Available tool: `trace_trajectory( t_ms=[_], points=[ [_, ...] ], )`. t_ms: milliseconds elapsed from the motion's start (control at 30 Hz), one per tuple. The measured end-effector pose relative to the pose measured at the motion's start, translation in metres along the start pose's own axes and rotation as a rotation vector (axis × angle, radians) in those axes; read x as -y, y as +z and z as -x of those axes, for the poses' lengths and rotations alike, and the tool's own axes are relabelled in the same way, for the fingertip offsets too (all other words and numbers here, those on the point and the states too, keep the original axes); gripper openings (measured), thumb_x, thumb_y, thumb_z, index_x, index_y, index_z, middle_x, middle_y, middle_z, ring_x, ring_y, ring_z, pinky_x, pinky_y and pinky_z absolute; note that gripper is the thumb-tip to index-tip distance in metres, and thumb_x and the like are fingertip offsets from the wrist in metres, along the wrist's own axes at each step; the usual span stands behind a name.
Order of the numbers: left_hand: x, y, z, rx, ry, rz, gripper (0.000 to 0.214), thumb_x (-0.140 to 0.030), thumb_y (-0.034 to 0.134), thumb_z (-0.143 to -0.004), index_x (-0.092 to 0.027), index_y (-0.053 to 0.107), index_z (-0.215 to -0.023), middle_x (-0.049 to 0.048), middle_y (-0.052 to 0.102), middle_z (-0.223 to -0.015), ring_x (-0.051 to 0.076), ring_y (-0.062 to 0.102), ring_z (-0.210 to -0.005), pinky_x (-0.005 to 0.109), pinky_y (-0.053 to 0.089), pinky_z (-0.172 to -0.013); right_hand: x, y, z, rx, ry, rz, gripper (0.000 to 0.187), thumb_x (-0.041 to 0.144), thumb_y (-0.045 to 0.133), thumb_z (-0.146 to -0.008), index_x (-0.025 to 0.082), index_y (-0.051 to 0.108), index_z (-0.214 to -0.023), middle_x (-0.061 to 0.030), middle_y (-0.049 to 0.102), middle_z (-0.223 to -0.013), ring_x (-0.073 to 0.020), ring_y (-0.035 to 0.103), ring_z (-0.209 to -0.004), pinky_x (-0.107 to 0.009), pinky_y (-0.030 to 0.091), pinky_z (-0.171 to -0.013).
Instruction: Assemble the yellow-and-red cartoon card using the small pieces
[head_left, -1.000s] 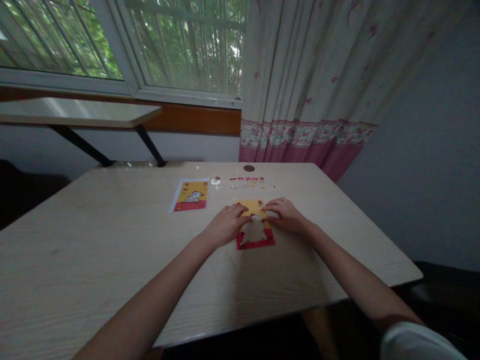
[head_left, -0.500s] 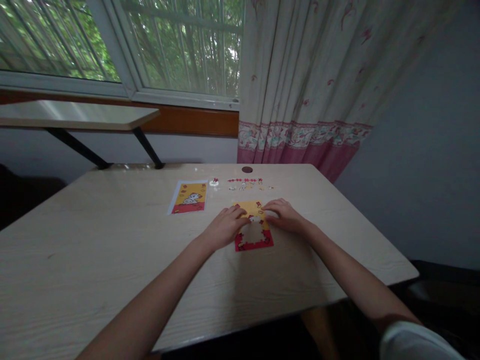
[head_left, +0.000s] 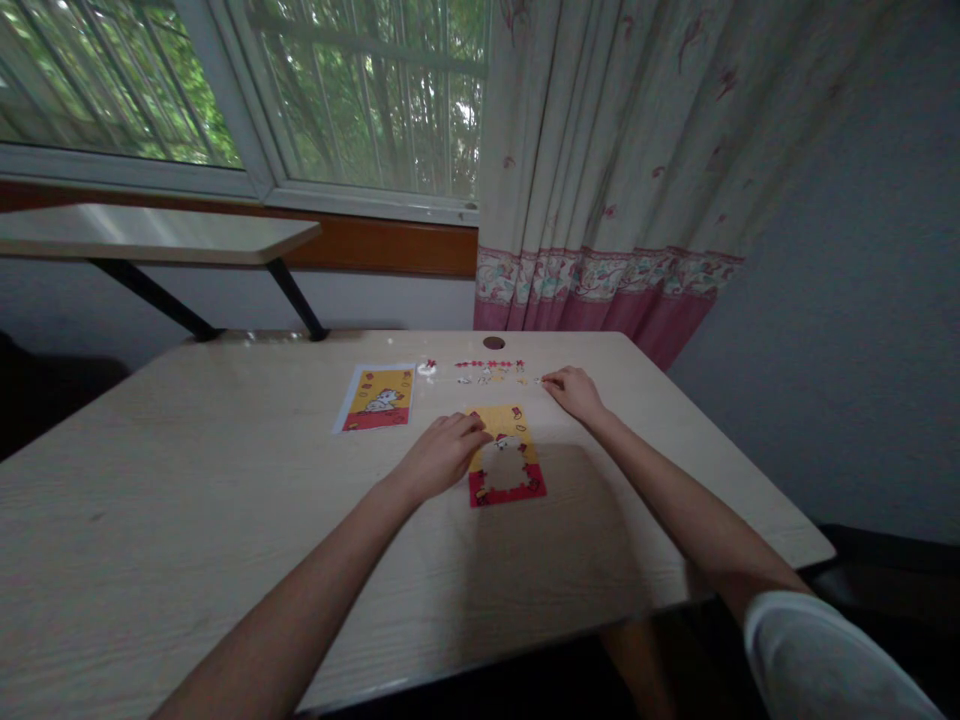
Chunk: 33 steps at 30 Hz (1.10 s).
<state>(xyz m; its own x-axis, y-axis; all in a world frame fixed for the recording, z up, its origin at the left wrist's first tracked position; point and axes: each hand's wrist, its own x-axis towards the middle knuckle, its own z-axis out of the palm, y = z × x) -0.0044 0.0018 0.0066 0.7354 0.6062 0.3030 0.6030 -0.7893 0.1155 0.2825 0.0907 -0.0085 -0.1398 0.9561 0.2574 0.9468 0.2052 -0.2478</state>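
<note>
A partly assembled jigsaw puzzle lies on the table, with a yellow upper part, a red lower border and a gap in the middle where the tabletop shows. My left hand rests at its left edge, fingers stretched over the yellow part, gripping nothing. Farther back, my right hand pinches a small pale puzzle piece at the right end of the loose pieces. White and yellow loose pieces lie to the left of it. Behind them runs a row of red puzzle pieces.
A printed reference picture of a white animal on yellow and red lies left of the puzzle. One red piece sits apart beside it. A round cable hole is near the table's back edge. A raised shelf stands at back left.
My right hand has left the puzzle's right edge and moved back and slightly right to the loose pieces, its fingers closing on one. My left hand has stayed almost in place.
</note>
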Motion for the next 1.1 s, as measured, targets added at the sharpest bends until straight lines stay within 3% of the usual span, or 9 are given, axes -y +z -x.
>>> trace_trajectory(
  t_ms=[167,300,433,567,733,900,1100],
  points=[
    [0.0,0.002,-0.001,-0.001,0.008,-0.006,0.027,-0.011,0.046,-0.085,-0.019,0.061,-0.106,0.0094,0.057,-0.108,0.023,0.051,-0.102,0.038,0.045,-0.084,0.0,-0.007,0.009,0.035,-0.091,-0.123,0.017,0.025,0.058,-0.077,0.016,0.069,-0.086,-0.0062,0.067,-0.086,-0.0162,0.057,-0.08,-0.028,0.041,-0.077],
    [-0.002,0.005,-0.002,0.005,0.017,0.004,0.028,-0.012,0.047,-0.085,-0.02,0.06,-0.11,0.0096,0.057,-0.109,0.023,0.051,-0.104,0.038,0.044,-0.085,0.007,-0.014,0.027,0.06,-0.116,-0.349,0.013,0.026,0.061,-0.073,0.015,0.066,-0.078,-0.0036,0.066,-0.078,-0.0142,0.056,-0.073,-0.026,0.041,-0.071],
    [-0.003,0.006,-0.002,0.026,0.011,0.014,0.03,-0.011,0.048,-0.085,-0.022,0.06,-0.111,0.0093,0.056,-0.112,0.023,0.05,-0.105,0.038,0.043,-0.085,0.028,-0.017,0.043,0.084,-0.077,-0.571,0.018,0.031,0.061,-0.072,0.015,0.064,-0.078,-0.0028,0.066,-0.076,-0.0131,0.058,-0.07,-0.024,0.043,-0.067],
    [-0.003,0.006,-0.001,0.031,0.006,0.009,0.031,-0.01,0.048,-0.084,-0.022,0.061,-0.109,0.0092,0.056,-0.112,0.023,0.05,-0.104,0.038,0.043,-0.084,0.055,-0.018,0.052,0.199,-0.096,-0.663,0.017,0.029,0.063,-0.07,0.015,0.065,-0.079,-0.0035,0.067,-0.077,-0.0129,0.06,-0.071,-0.024,0.045,-0.068],
    [-0.003,0.005,-0.001,0.038,0.005,0.005,0.031,-0.009,0.048,-0.083,-0.022,0.061,-0.109,0.0089,0.056,-0.112,0.023,0.05,-0.103,0.038,0.043,-0.084,0.074,-0.016,0.059,0.257,-0.016,-0.636,0.015,0.025,0.062,-0.071,0.016,0.067,-0.082,-0.0018,0.068,-0.072,-0.0111,0.06,-0.064,-0.02,0.043,-0.058],
    [-0.004,0.005,-0.003,0.047,0.001,0.008,0.03,-0.01,0.048,-0.084,-0.023,0.061,-0.108,0.0083,0.056,-0.112,0.023,0.05,-0.102,0.038,0.043,-0.083,0.078,-0.016,0.061,0.295,0.047,-0.602,0.014,0.024,0.061,-0.071,0.016,0.068,-0.079,-0.0019,0.068,-0.069,-0.0107,0.059,-0.06,-0.019,0.041,-0.053],
    [-0.004,0.005,-0.004,0.043,0.01,0.01,0.03,-0.009,0.049,-0.083,-0.022,0.061,-0.107,0.0087,0.056,-0.112,0.022,0.05,-0.101,0.036,0.043,-0.082,0.074,-0.013,0.06,0.216,-0.069,-0.407,0.009,0.027,0.062,-0.072,0.02,0.068,-0.073,0.0011,0.066,-0.066,-0.0128,0.057,-0.067,-0.024,0.04,-0.067]
  ],
)
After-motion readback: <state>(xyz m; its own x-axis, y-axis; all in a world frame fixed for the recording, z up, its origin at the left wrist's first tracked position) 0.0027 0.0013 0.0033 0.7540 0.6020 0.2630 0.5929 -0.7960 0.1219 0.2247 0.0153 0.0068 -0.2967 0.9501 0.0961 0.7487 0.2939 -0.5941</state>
